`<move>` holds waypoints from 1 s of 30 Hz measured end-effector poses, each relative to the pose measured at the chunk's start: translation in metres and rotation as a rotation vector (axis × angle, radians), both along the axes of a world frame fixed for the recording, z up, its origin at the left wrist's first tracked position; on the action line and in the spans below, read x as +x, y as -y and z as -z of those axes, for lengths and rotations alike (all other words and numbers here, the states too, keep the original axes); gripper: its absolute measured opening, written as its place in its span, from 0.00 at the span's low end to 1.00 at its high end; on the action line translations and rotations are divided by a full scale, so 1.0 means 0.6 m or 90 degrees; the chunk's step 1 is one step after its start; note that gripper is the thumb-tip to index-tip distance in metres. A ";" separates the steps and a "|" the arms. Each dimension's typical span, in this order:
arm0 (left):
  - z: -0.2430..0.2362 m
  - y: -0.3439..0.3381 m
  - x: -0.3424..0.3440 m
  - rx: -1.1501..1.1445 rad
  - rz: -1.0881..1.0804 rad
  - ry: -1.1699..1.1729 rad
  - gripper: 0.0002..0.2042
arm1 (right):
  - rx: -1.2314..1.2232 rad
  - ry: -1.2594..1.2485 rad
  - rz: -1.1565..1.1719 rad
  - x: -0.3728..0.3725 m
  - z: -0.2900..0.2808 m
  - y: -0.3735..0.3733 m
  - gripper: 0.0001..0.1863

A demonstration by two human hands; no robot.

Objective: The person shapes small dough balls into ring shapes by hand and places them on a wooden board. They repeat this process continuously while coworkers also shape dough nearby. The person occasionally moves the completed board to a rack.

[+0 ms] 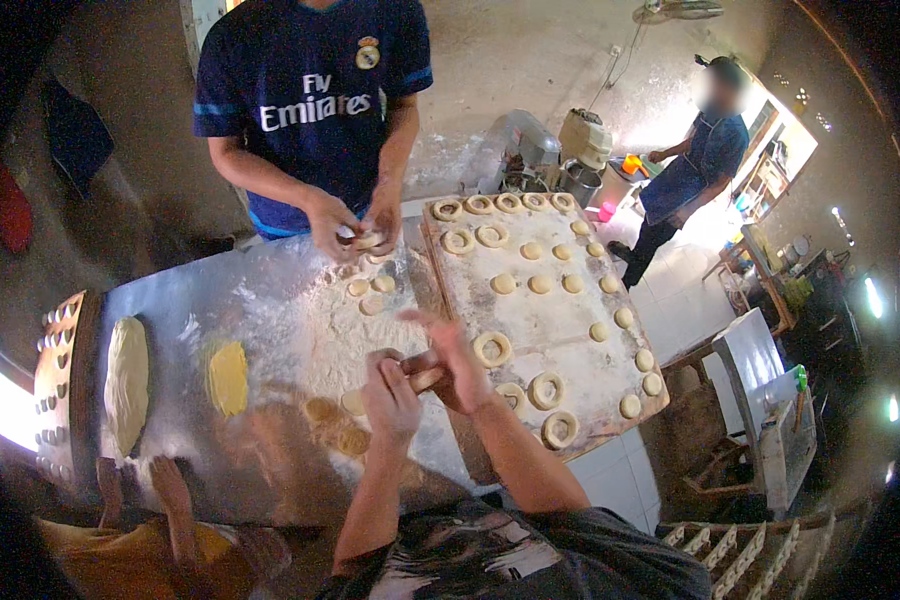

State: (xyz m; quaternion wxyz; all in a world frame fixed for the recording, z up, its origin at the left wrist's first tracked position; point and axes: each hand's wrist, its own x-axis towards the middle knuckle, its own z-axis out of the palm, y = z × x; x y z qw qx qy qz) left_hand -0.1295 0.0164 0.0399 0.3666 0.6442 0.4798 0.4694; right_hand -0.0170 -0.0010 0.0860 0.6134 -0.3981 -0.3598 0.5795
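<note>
A bakery workroom with a bare floor holds a metal tabletop (210,300) dusted thickly with flour. Near its middle, a short wooden rolling pin (426,378) lies at the inner edge of a wooden board (560,330). The left hand (390,395) closes its grip around the pin's near end; the right hand (457,355) rests over the far end with fingers spread, not clasping. The board carries rows of small dough rounds (538,284) and several dough rings (546,390). More dough pieces (335,425) sit on the flour just beside the left hand. Across the tabletop another person's hands (355,225) pinch a piece of dough. Farther left lie a yellow dough lump (228,377) and a long pale loaf (126,382).
</note>
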 end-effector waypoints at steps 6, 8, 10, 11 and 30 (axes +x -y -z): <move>0.005 0.030 0.102 0.149 0.084 0.093 0.05 | 0.061 0.094 -0.003 0.116 0.030 0.044 0.38; -0.027 0.048 0.145 0.140 0.087 0.092 0.05 | 0.098 0.233 0.046 0.148 0.039 0.062 0.39; -0.032 0.053 0.180 0.138 0.073 0.026 0.04 | 0.222 0.238 0.106 0.175 0.049 0.068 0.37; -0.039 0.056 0.194 0.136 0.067 -0.008 0.04 | 0.285 0.243 0.134 0.191 0.048 0.068 0.36; -0.039 0.102 0.383 0.033 0.222 -0.030 0.09 | 0.008 0.176 0.071 0.394 0.047 0.130 0.35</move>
